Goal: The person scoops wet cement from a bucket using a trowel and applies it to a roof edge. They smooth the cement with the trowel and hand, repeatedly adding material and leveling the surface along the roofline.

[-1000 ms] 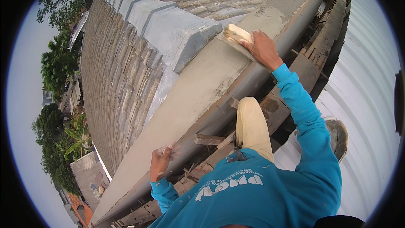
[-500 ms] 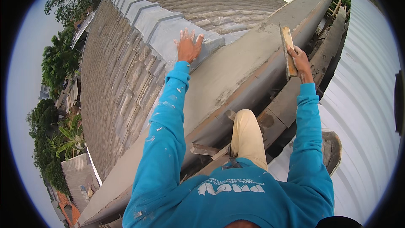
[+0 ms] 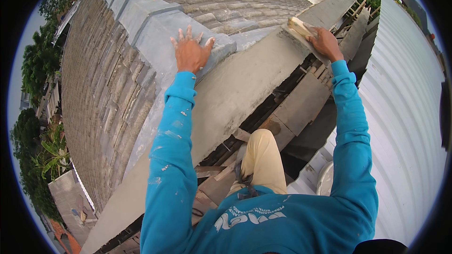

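Observation:
My left hand [image 3: 192, 54] lies with fingers spread on the bluish-grey ridge capping [image 3: 160, 40] of the roof, its fingertips whitened with dried material. Further right, my right hand [image 3: 325, 43] grips a pale wooden float [image 3: 299, 27], which rests on the plastered concrete band [image 3: 240, 84] that runs diagonally from lower left to upper right. Both forearms wear turquoise sleeves, the left one spotted with white smears.
Weathered roof tiles [image 3: 99, 99] cover the left and back. Below the band are a gap, wooden boards [image 3: 301, 101] and my bent knee [image 3: 263, 153]. A corrugated metal roof [image 3: 400, 113] spreads to the right, with a partly hidden round container [image 3: 324, 178]. Trees [image 3: 35, 66] stand beyond.
My left hand has moved from low on the band up to the ridge capping. The float, raised upright half a second ago, is now angled down on the band. The view has shifted.

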`<state>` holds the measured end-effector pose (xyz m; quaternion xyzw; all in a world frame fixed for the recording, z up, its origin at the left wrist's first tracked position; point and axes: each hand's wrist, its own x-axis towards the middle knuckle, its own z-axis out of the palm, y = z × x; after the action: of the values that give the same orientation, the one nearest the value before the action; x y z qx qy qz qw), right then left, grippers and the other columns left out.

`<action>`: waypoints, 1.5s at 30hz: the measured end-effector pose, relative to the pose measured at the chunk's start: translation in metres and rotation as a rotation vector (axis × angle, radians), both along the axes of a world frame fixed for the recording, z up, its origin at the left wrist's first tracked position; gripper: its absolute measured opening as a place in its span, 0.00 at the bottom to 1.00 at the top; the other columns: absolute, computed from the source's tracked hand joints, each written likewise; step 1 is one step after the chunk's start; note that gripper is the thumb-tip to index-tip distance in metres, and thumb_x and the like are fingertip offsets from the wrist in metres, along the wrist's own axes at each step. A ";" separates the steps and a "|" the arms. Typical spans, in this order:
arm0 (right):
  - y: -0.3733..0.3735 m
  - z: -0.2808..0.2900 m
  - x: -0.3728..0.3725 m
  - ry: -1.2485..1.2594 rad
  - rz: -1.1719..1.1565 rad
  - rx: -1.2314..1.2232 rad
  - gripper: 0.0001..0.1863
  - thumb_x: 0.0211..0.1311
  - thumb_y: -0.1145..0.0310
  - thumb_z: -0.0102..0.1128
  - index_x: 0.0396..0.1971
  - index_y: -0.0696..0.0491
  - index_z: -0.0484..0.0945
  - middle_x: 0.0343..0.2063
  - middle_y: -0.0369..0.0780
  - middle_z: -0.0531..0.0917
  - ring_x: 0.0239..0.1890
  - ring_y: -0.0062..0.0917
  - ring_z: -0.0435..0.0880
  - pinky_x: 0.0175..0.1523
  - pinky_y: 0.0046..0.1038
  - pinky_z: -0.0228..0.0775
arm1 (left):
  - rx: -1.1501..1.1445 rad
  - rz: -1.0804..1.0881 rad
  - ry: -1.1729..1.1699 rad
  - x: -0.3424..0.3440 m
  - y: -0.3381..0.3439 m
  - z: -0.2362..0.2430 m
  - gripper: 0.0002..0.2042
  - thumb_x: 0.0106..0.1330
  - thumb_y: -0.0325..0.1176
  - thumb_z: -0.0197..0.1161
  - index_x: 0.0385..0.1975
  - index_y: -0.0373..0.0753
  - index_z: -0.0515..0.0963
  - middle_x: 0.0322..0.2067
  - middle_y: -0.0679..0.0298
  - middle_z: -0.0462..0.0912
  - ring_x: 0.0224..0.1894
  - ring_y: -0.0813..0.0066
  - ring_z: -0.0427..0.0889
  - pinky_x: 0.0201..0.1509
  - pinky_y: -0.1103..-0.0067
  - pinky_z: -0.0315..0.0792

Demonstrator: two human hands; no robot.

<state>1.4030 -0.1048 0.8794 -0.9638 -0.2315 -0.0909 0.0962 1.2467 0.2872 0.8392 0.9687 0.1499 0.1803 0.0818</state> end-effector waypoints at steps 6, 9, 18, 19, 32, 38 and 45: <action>0.035 -0.009 0.043 0.064 0.059 -0.189 0.21 0.60 0.59 0.61 0.55 0.42 0.79 0.44 0.48 0.82 0.48 0.45 0.80 0.53 0.42 0.71 | -0.006 -0.083 -0.134 -0.008 -0.004 0.005 0.25 0.58 0.57 0.64 0.46 0.44 0.85 0.69 0.55 0.61 0.73 0.47 0.49 0.73 0.45 0.31; 0.052 -0.015 0.049 0.134 0.007 -0.205 0.19 0.60 0.60 0.61 0.52 0.47 0.80 0.44 0.48 0.81 0.49 0.45 0.80 0.54 0.42 0.71 | -0.055 -0.130 -0.165 -0.010 -0.001 0.006 0.18 0.57 0.50 0.67 0.40 0.44 0.87 0.68 0.56 0.62 0.73 0.47 0.49 0.73 0.44 0.30; 0.077 -0.051 0.123 0.061 -0.089 -0.260 0.19 0.58 0.60 0.61 0.46 0.54 0.81 0.43 0.50 0.83 0.47 0.46 0.82 0.52 0.43 0.73 | -0.094 -0.059 -0.276 -0.008 -0.003 -0.001 0.13 0.59 0.42 0.64 0.37 0.44 0.88 0.67 0.54 0.64 0.72 0.45 0.52 0.73 0.46 0.32; 0.076 -0.056 0.135 0.049 -0.102 -0.273 0.19 0.58 0.60 0.60 0.47 0.53 0.81 0.43 0.49 0.84 0.46 0.46 0.83 0.53 0.43 0.74 | -0.095 -0.065 -0.279 -0.008 -0.003 -0.001 0.13 0.59 0.42 0.63 0.37 0.45 0.88 0.67 0.54 0.63 0.71 0.45 0.52 0.74 0.46 0.32; 0.095 -0.094 0.226 -0.030 -0.049 -0.290 0.20 0.61 0.56 0.58 0.47 0.54 0.80 0.47 0.50 0.82 0.51 0.43 0.81 0.57 0.41 0.72 | -0.089 -0.068 -0.237 -0.010 0.001 -0.005 0.13 0.58 0.43 0.65 0.39 0.48 0.88 0.66 0.53 0.65 0.70 0.45 0.57 0.74 0.49 0.37; 0.039 -0.110 0.303 -0.289 -0.013 -0.324 0.23 0.64 0.53 0.55 0.45 0.58 0.79 0.48 0.52 0.80 0.52 0.45 0.79 0.57 0.42 0.70 | -0.042 -0.062 -0.231 -0.004 -0.005 -0.004 0.12 0.60 0.45 0.65 0.40 0.51 0.88 0.67 0.59 0.65 0.70 0.51 0.59 0.74 0.51 0.39; 0.022 -0.066 0.290 -0.216 0.026 -0.346 0.32 0.65 0.47 0.55 0.53 0.62 0.75 0.49 0.55 0.80 0.52 0.48 0.79 0.57 0.44 0.70 | -0.057 -0.047 -0.229 -0.008 0.003 -0.007 0.12 0.57 0.43 0.65 0.39 0.52 0.88 0.66 0.56 0.67 0.69 0.47 0.60 0.74 0.48 0.39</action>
<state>1.6927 -0.0832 0.8134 -0.9475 -0.2651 -0.1515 -0.0950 1.2382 0.2905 0.8318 0.9423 0.1218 0.2833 0.1301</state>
